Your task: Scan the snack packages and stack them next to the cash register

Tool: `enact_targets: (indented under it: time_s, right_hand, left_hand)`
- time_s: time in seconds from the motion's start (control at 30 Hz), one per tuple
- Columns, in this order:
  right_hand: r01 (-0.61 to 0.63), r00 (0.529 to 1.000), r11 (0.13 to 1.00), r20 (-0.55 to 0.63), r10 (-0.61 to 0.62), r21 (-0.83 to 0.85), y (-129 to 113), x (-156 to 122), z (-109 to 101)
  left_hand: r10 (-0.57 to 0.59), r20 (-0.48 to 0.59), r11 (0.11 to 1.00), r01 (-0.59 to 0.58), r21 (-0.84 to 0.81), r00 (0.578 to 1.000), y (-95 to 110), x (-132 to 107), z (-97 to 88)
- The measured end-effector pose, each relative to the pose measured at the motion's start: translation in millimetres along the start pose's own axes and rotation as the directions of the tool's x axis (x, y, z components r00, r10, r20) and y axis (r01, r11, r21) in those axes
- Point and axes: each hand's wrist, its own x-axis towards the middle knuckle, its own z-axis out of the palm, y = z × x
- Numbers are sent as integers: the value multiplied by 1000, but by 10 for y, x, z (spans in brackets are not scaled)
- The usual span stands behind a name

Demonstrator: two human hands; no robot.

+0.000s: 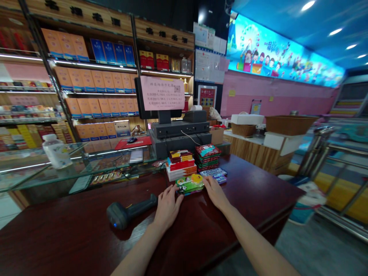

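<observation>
A green packet stack with a cartoon panda [189,184] lies on the dark red counter [253,188]. My left hand [167,206] rests flat beside its left end, fingertips touching it, fingers stretched out. My right hand [214,191] lies flat at its right end, fingers extended against the packets. Neither hand grips anything. Just behind stand a red-and-white stack of boxes [181,165], a red-and-green stack [207,156] and flat blue packets [215,174].
A black barcode scanner [129,211] lies left of my left hand. Behind the stacks stands a till with a monitor bearing a pink notice [162,93]. A glass display case [71,168] with a plastic bottle [56,151] is at left; shelves of boxes line the back wall.
</observation>
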Motion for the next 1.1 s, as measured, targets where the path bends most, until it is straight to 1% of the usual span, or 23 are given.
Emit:
enact_targets:
  time_s: [0.2,0.37,0.47,0.57,0.67,0.73,0.8,0.9,1.0,1.1]
  right_hand:
    - [11,1000,1000,-17,-11,6,15,-7,6]
    - [17,999,1000,-39,-16,7,34,-8,24]
    - [42,995,999,-95,-39,34,42,-13,34]
    - [100,981,993,-175,-88,58,25,-27,16]
    - [169,956,985,-253,-152,47,-36,-52,-24]
    - [210,942,977,-274,-195,28,-98,-76,-43]
    - [248,938,969,-251,-238,11,-167,-104,-38]
    - [299,940,954,-175,-294,-2,-277,-147,19]
    - [346,934,938,-92,-345,-4,-406,-186,110]
    - [410,912,912,7,-410,-18,-575,-227,207]
  left_hand:
    - [-3,-7,1000,3,7,1000,-19,3,32]
    - [-6,-47,1000,6,3,999,-40,9,43]
    - [3,-76,1000,-4,-1,997,-56,12,46]
    - [6,-88,1000,-7,-6,996,-53,13,23]
    - [6,-86,1000,-6,-1,996,-12,8,-48]
    - [13,-79,1000,-12,14,997,28,-1,-124]
    - [31,-66,999,-29,31,997,61,-16,-217]
    - [68,-55,996,-64,58,996,66,-44,-374]
    - [103,-44,990,-98,104,994,7,-73,-548]
    - [125,-26,978,-118,169,992,-74,-107,-751]
